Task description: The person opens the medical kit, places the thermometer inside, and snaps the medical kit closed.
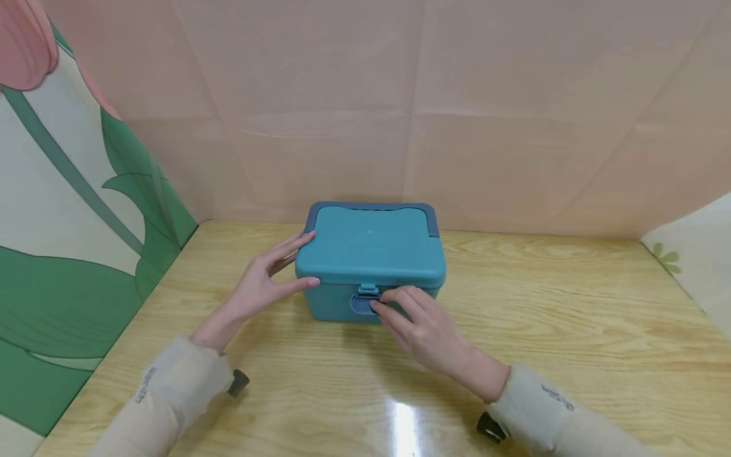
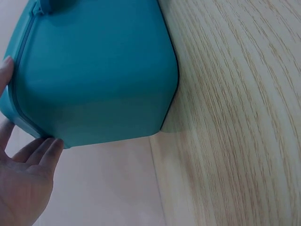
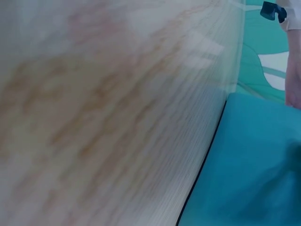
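Note:
A teal lidded box (image 1: 371, 251) with a darker blue carry handle (image 1: 371, 206) folded around its lid stands upright on the table. Its lid lies closed. At the box's left end, my left hand (image 1: 263, 279) rests with spread, fairly straight fingers, the thumb touching the front corner just under the lid rim. The left wrist view shows those fingers (image 2: 40, 153) against the box's side. My right hand (image 1: 422, 324) pinches the blue front latch (image 1: 362, 304) between thumb and forefinger. Hardly anything of that hand shows in the right wrist view, only a shadow on the box (image 3: 235, 155).
The box stands on a wood-grain table (image 1: 571, 330), near a pinkish cloth backdrop (image 1: 485, 127) behind. On the left rises a panel with green leaves (image 1: 63, 292) and a pink flower. A pale panel (image 1: 702, 254) borders the right side.

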A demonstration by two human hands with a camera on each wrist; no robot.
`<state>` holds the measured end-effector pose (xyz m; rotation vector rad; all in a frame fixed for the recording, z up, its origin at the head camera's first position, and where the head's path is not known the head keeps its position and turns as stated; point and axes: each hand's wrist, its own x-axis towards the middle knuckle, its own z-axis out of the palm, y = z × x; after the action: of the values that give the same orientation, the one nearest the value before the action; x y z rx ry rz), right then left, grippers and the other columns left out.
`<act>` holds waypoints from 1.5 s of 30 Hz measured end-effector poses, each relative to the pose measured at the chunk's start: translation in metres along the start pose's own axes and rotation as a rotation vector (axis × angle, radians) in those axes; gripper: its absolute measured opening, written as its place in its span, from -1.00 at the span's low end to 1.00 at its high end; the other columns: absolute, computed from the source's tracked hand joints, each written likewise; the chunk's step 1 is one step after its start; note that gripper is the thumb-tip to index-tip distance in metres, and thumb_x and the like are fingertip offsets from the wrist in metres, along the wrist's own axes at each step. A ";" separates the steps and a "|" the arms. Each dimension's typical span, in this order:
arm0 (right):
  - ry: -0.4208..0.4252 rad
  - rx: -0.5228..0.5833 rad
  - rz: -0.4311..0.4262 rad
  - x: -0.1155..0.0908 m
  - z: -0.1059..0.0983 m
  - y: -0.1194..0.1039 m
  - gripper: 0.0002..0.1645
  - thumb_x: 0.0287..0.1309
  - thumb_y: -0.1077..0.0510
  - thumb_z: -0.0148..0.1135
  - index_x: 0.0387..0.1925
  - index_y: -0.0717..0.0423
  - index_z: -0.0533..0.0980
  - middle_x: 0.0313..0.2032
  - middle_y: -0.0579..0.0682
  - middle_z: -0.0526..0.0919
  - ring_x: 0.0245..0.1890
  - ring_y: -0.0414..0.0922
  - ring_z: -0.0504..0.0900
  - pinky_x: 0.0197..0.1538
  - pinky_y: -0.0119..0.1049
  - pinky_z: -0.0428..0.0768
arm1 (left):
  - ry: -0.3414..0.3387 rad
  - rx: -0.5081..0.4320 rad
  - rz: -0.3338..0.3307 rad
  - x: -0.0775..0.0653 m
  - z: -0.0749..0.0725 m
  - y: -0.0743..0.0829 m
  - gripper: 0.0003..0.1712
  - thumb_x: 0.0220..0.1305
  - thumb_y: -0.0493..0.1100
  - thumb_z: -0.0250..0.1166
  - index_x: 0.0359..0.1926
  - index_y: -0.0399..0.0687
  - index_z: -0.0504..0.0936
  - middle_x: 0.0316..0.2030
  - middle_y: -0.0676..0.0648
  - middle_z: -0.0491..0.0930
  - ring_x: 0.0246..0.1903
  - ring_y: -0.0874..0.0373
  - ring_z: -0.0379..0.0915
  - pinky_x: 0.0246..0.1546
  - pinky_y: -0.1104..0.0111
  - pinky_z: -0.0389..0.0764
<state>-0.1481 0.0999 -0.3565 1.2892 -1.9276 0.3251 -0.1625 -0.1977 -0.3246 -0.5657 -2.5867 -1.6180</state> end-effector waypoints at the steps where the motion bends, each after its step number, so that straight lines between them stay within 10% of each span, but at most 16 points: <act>1: 0.003 0.012 0.006 0.000 0.000 0.000 -0.53 0.48 0.08 -0.17 -0.16 0.19 0.67 -0.18 0.07 0.59 -0.18 -0.08 0.56 -0.11 -0.31 0.63 | 0.000 -0.003 -0.002 0.000 0.000 0.000 -0.18 0.15 -0.08 0.41 0.37 0.47 0.26 0.46 0.13 0.06 0.42 0.06 0.07 0.40 0.08 0.24; 22: 0.039 0.199 0.148 0.005 -0.007 -0.010 -0.55 0.44 0.04 -0.10 -0.11 0.21 0.65 -0.23 0.06 0.56 -0.31 -0.12 0.61 -0.36 -0.42 0.65 | -0.007 -0.024 -0.024 0.000 0.000 -0.001 -0.18 0.15 -0.06 0.41 0.37 0.50 0.25 0.46 0.15 0.04 0.43 0.07 0.05 0.40 0.08 0.23; 45: 0.220 0.439 0.573 0.021 -0.011 -0.020 -0.70 -0.05 0.39 0.42 -0.20 0.20 0.63 -0.29 0.01 0.71 -0.35 -0.18 0.69 -0.26 -0.50 0.68 | -0.005 -0.011 0.013 0.000 0.000 -0.002 -0.18 0.14 -0.08 0.41 0.37 0.47 0.27 0.46 0.13 0.06 0.44 0.11 0.02 0.42 0.13 0.20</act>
<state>-0.1293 0.0830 -0.3378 0.8735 -2.0649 1.1813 -0.1630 -0.1983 -0.3263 -0.5873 -2.5736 -1.6300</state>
